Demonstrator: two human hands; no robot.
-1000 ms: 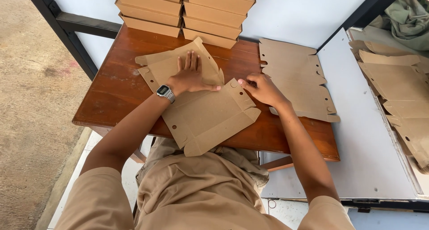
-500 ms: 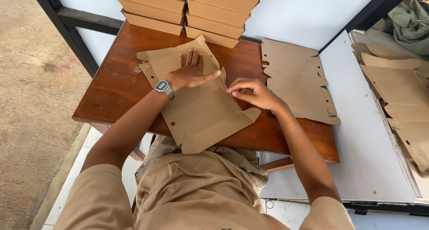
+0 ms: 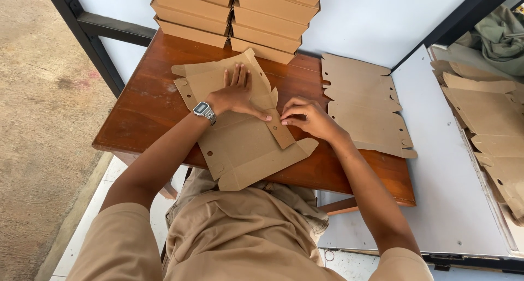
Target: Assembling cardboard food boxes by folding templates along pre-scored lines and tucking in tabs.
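Observation:
A flat brown cardboard box blank (image 3: 240,144) lies on the wooden table (image 3: 136,117), its near end hanging over the front edge. My left hand (image 3: 237,92), with a metal wristwatch on the wrist, presses flat on the blank's upper panel with fingers spread. My right hand (image 3: 305,116) pinches a narrow side flap of the blank at its right edge, folding it inward against the panel. The two hands almost touch at the fold line.
Two stacks of folded brown boxes (image 3: 240,13) stand at the table's back edge. A pile of flat blanks (image 3: 365,111) lies on the right of the table. More blanks (image 3: 486,122) sit on a white board at far right. Concrete floor is on the left.
The blank has been flattened and turned squarer on the table. My right hand moved left to the side flap and folded it over; my left hand stays pressed on the panel.

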